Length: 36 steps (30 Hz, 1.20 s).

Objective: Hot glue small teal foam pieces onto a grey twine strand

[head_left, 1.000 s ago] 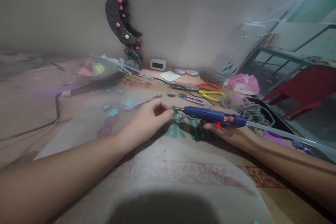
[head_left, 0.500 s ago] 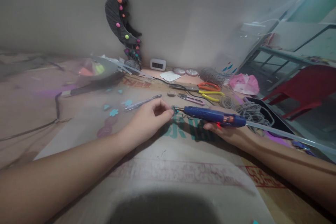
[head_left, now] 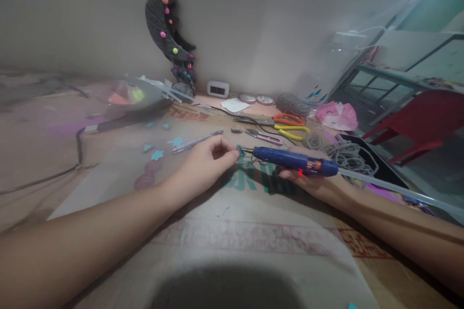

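Observation:
Wrapped in my right hand is a blue hot glue gun, with a clear glue stick coming out of its back end and a small red light glowing underneath. Its metal nozzle points left. My left hand pinches a small teal piece between thumb and fingertips, right at the nozzle tip; the fingers hide most of it, so its exact shape is unclear. Teal flower cut-outs lie left of my left hand, near a clear pen.
Thread snips, yellow-handled pliers and orange-handled scissors lie behind the glue gun. Grey yarn sits in a dark tray at the right. A small white digital clock stands by the wall, where a decorated grey crescent hangs.
The glue gun and my right hand have shifted very slightly left. My left hand keeps its pinch in the same place.

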### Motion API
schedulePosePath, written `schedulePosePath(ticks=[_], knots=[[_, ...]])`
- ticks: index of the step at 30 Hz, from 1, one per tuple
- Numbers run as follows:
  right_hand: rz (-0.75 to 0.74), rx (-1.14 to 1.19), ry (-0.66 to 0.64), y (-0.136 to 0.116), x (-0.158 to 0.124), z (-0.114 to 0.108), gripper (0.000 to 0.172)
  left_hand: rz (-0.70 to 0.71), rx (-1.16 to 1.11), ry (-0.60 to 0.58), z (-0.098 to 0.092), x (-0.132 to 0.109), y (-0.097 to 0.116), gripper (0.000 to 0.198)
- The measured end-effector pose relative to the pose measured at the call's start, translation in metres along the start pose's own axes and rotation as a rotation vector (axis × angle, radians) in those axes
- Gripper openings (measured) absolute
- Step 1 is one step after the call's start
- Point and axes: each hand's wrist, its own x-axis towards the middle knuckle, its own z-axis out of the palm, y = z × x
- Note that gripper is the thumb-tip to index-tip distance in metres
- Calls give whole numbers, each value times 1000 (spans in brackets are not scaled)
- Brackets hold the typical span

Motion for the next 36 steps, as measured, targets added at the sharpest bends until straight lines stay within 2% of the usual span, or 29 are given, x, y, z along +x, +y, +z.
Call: schedulePosePath(ticks=[6, 10, 14, 17, 21, 26, 30, 33, 36], knots=[[-16, -197, 25, -8, 3, 1, 25, -12, 13, 5, 0, 0, -1, 17], [-33, -266, 33, -11, 6, 0, 26, -53, -77, 34, 0, 1, 4, 17], [-14, -140, 88, -21, 7, -4, 30, -97, -240, 70, 0, 3, 7, 18], [38, 27, 145, -39, 10, -9, 32, -76, -265, 52, 2, 4, 6, 18], [112, 93, 209, -65, 29, -21, 40, -27, -205, 20, 4, 3, 4, 19], [103, 52, 326, -81, 74, -31, 33, 36, -174, 2, 4, 4, 1, 20], [190, -67, 271, -58, 119, -32, 34, 20, -144, 17, 6, 7, -1, 19], [340, -180, 237, -24, 152, -30, 44, 38, -129, 10, 6, 7, -3, 18], [393, -208, 176, 13, 178, -26, 39, 46, -127, 11, 7, 7, -4, 18]])
